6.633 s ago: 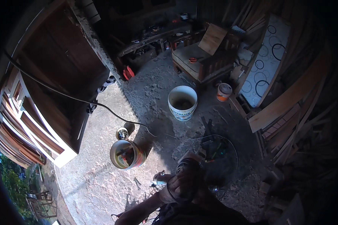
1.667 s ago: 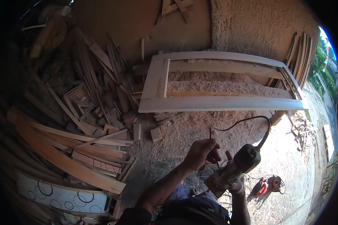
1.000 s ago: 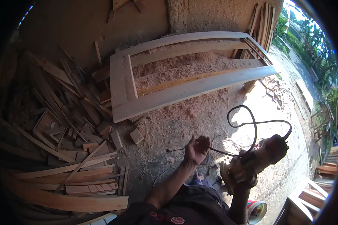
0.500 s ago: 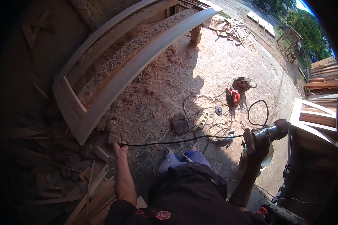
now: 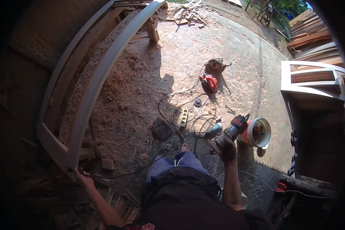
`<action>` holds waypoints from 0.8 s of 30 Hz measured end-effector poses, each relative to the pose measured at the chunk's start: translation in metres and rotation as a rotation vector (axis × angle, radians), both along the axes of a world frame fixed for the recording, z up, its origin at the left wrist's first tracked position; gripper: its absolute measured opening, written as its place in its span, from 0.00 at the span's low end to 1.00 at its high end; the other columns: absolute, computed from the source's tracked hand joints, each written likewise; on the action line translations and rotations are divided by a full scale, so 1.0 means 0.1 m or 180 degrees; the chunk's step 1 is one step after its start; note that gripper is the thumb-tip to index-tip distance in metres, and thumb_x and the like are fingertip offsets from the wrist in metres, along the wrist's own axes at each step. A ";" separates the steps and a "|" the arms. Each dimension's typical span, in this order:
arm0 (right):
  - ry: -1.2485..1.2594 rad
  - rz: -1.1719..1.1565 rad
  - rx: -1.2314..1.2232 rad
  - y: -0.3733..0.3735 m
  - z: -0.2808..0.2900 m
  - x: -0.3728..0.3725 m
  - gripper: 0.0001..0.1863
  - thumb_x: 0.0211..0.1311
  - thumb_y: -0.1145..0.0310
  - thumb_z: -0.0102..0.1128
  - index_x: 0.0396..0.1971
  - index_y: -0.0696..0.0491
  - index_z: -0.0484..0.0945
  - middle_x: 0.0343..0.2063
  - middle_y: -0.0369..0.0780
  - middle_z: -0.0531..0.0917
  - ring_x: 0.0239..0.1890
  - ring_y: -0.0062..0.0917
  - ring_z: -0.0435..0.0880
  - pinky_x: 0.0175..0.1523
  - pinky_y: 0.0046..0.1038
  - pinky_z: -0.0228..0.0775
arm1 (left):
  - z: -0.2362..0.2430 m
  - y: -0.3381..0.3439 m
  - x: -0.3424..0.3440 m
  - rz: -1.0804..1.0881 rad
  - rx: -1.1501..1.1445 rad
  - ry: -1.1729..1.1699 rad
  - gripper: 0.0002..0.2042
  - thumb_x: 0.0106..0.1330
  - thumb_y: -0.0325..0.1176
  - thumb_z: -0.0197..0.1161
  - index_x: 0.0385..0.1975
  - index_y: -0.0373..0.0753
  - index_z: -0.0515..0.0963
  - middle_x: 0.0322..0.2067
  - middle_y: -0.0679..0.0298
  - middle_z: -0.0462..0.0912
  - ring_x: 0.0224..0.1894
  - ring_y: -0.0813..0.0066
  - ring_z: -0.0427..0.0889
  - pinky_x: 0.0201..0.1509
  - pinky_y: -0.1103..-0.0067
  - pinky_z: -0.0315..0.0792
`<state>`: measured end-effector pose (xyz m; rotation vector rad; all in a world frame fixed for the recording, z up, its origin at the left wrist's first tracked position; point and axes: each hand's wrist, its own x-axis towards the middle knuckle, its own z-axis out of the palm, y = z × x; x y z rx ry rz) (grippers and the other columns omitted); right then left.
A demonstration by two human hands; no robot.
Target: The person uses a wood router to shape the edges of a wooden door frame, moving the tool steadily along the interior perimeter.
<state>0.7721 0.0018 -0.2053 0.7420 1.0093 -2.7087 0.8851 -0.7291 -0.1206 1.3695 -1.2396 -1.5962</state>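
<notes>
In my right hand (image 5: pixel 227 150) is a power tool (image 5: pixel 234 128) with a metal base and dark, red-banded motor, held out at right over the floor. My left hand (image 5: pixel 82 175) grips a black cord (image 5: pixel 110 177) near its end, beside the lower corner of the pale wooden frame (image 5: pixel 117 51), which rests over shaving-covered timber on the left. Below the tool, a power strip (image 5: pixel 183 118), tangled wires and a blue tool (image 5: pixel 215 129) lie near my bare feet. A bucket (image 5: pixel 265 134) stands just right of the tool.
Further out on the floor are a red power tool (image 5: pixel 209 81) and a dark round tool (image 5: pixel 215 66). Offcuts (image 5: pixel 188 13) lie at the far edge. White frames (image 5: pixel 312 76) and stacked boards (image 5: pixel 310 30) stand at right; scrap wood fills the lower left.
My view has swung right toward the sunlit floor. My left hand has drawn the cord out leftward to the frame's corner; the tool in my right hand has moved inward.
</notes>
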 end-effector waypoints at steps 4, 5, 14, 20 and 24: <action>0.0139 0.0303 0.0957 -0.17 -0.07 0.01 0.29 0.57 0.65 0.75 0.58 0.53 0.75 0.45 0.38 0.84 0.44 0.29 0.87 0.49 0.36 0.84 | 0.19 0.79 -0.67 -0.0960 -0.0182 -0.0438 0.20 0.81 0.45 0.61 0.66 0.46 0.77 0.31 0.74 0.73 0.20 0.89 0.64 0.21 0.84 0.61; 0.0273 0.0341 0.1232 -0.20 -0.14 0.03 0.31 0.54 0.67 0.77 0.58 0.53 0.74 0.45 0.38 0.84 0.44 0.28 0.87 0.49 0.35 0.84 | 0.16 0.93 -0.81 -0.1428 -0.0366 -0.0588 0.19 0.81 0.44 0.61 0.66 0.45 0.78 0.29 0.75 0.73 0.20 0.90 0.64 0.19 0.85 0.60; 0.0688 0.0550 0.1944 -0.57 0.12 -0.08 0.49 0.44 0.72 0.88 0.65 0.53 0.65 0.49 0.36 0.81 0.51 0.23 0.83 0.58 0.33 0.80 | -0.33 2.02 -1.92 -0.3437 -0.0642 -0.1156 0.19 0.82 0.43 0.54 0.26 0.41 0.78 0.17 0.74 0.69 0.16 0.87 0.65 0.19 0.80 0.58; 0.0141 0.0403 0.0778 -0.86 0.06 -0.11 0.45 0.43 0.74 0.86 0.63 0.53 0.68 0.47 0.35 0.82 0.50 0.24 0.85 0.56 0.32 0.81 | -0.69 2.26 -2.61 -0.4307 -0.0460 -0.1083 0.15 0.81 0.40 0.55 0.31 0.40 0.79 0.20 0.73 0.76 0.18 0.87 0.67 0.22 0.81 0.60; -0.0215 -0.0250 0.0053 -1.11 -0.19 -0.05 0.35 0.53 0.68 0.81 0.60 0.55 0.73 0.45 0.39 0.84 0.48 0.29 0.88 0.53 0.37 0.85 | -1.05 2.50 -3.12 -0.5108 -0.0394 -0.1439 0.14 0.81 0.39 0.55 0.35 0.39 0.81 0.23 0.70 0.82 0.23 0.87 0.70 0.28 0.82 0.64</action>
